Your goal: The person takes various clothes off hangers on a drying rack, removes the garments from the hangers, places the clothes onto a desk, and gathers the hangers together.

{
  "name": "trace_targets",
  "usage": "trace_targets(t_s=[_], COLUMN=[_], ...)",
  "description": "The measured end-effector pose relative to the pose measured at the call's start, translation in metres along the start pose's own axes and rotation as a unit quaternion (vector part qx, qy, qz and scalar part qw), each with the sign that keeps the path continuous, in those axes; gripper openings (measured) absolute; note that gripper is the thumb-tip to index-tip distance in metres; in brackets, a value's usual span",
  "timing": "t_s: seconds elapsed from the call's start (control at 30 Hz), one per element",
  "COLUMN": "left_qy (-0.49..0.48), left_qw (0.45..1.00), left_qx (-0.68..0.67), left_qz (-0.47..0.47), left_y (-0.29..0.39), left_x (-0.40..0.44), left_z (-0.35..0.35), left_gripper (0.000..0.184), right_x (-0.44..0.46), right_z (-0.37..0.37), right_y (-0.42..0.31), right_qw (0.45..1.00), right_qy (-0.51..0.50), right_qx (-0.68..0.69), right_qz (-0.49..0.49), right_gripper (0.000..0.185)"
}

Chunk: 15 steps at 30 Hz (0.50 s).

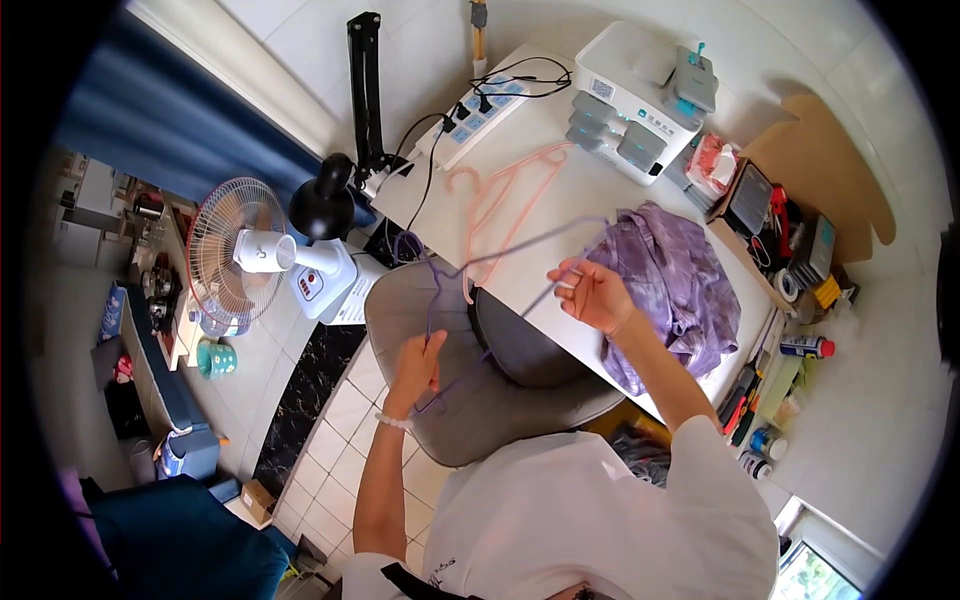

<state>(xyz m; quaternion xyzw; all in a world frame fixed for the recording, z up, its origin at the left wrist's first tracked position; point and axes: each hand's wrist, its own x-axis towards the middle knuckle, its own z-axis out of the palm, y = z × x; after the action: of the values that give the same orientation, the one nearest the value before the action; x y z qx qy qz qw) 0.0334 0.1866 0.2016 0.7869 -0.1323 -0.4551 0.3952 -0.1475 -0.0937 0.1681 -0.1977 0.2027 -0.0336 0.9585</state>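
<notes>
A purple hanger (520,240) is held up over the grey chair and the table's front edge. My left hand (417,368) is closed around one side of it, near the shoulder. My right hand (592,295) is closed on the hanger's lower bar, fingers curled, palm partly turned up. Just beyond my right hand, a crumpled purple patterned cloth (672,285) lies on the white table (420,215). A pink hanger (515,210) lies flat on the table behind the purple one.
A grey chair (450,425) stands below my hands. On the table are a power strip (475,120), a white device (640,95) and a cardboard box (815,150) of tools. A fan (265,250) and a black lamp (325,200) are at the left.
</notes>
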Motion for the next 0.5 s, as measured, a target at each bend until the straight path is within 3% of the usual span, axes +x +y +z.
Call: trace_targets(t_s=[0.03, 0.1, 0.27, 0.33, 0.4, 0.5], left_qy=[0.016, 0.036, -0.019, -0.042, -0.064, -0.036], left_qw=[1.0, 0.999, 0.998, 0.997, 0.995, 0.998], left_qx=[0.005, 0.006, 0.027, 0.017, 0.008, 0.012], left_qz=[0.021, 0.039, 0.052, 0.069, 0.082, 0.054], left_y=[0.003, 0.014, 0.05, 0.046, 0.045, 0.05], left_x=[0.009, 0.026, 0.079, 0.112, 0.129, 0.147], left_z=[0.001, 0.005, 0.021, 0.029, 0.033, 0.043], left_gripper=[0.049, 0.05, 0.055, 0.055, 0.056, 0.055], right_x=[0.003, 0.009, 0.052, 0.073, 0.087, 0.11], right_z=[0.005, 0.024, 0.019, 0.014, 0.002, -0.029], right_y=[0.0, -0.001, -0.005, -0.001, 0.008, 0.018], right_qw=[1.0, 0.993, 0.971, 0.916, 0.901, 0.762], right_qy=[0.0, 0.075, 0.148, 0.258, 0.273, 0.343], right_qx=[0.0, -0.015, -0.142, -0.281, -0.309, -0.506], right_qz=[0.005, -0.093, -0.126, -0.123, -0.133, -0.214], right_gripper=[0.041, 0.036, 0.04, 0.04, 0.034, 0.024])
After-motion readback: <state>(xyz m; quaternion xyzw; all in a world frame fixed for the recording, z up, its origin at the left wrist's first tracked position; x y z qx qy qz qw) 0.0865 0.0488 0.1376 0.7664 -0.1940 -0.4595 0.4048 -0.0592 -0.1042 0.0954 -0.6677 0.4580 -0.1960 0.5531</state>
